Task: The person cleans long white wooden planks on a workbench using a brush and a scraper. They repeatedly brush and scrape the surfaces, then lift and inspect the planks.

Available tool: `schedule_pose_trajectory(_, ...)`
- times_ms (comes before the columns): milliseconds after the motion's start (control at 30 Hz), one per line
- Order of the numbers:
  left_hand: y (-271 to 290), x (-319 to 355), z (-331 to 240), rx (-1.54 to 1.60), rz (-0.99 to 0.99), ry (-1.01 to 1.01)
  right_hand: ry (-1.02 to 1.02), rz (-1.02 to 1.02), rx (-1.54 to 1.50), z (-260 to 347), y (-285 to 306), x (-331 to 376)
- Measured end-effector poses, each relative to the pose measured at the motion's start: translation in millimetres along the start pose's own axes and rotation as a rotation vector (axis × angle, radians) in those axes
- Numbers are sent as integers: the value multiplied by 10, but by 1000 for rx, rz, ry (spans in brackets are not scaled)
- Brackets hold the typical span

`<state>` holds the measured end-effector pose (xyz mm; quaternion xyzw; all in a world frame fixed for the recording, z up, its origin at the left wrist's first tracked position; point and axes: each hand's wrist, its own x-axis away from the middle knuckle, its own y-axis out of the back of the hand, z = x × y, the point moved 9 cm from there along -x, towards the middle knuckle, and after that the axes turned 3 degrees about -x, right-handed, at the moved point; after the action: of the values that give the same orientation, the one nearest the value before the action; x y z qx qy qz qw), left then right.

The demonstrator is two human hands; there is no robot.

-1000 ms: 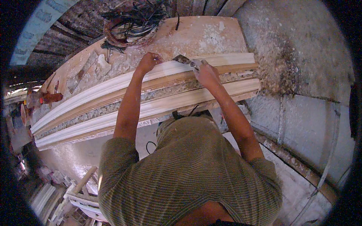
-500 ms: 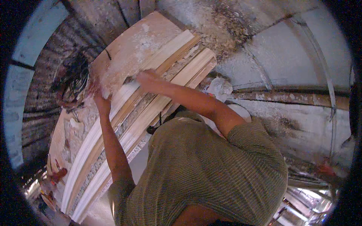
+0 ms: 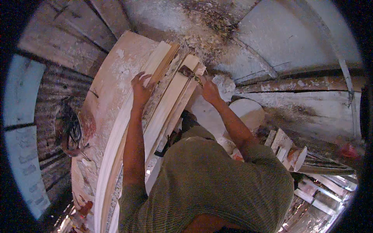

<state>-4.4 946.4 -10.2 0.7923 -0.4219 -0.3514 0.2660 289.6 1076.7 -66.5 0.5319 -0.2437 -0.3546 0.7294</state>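
Observation:
Two long pale lengths of wood moulding lie side by side on the table: the far moulding (image 3: 116,143) and the near moulding (image 3: 171,95). My left hand (image 3: 143,88) rests over the far one with fingers spread and nothing visible in it. At the right end of the near moulding, my right hand (image 3: 210,91) is closed round the handle of what looks like a flat paintbrush (image 3: 188,72). Its dark, wide head lies across the top of that moulding. The fingertips of my right hand are partly hidden behind the handle.
The dusty brown tabletop (image 3: 107,83) extends beyond the mouldings. A tangle of dark cable (image 3: 70,128) hangs at its left edge. Wood shavings (image 3: 204,40) are heaped past its far end. At the right are a round pale-topped object (image 3: 246,108) and wood offcuts (image 3: 285,147).
My right hand has moved with the paintbrush from the far moulding to the near one's right end. My left hand has come from the tabletop onto the far moulding. The view has shifted.

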Motion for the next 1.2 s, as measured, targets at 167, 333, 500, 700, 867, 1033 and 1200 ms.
schedule_pose_trajectory(167,-1211,-847,-505,-2,221,-140,-180,-128,-244,-813,80,-299)
schedule_pose_trajectory(333,-2406,-1329,-535,-347,390,-290,-139,-100,-382,-1133,-43,-466)
schedule_pose_trajectory(500,-3127,-1441,-502,-573,823,-209,-381,-124,-929,-1689,-107,-241)
schedule_pose_trajectory(700,-3544,-1520,184,-575,728,-337,-291,-241,-803,-1590,15,-24)
schedule_pose_trajectory(867,-3286,-1738,137,-398,675,-129,-227,49,-460,-885,437,-56)
schedule_pose_trajectory(1033,-3272,-1785,-284,-198,713,-177,-140,-172,-284,-676,408,-193)
schedule_pose_trajectory(1200,-3254,-1778,178,-50,508,-132,147,120,306,-241,112,-488)
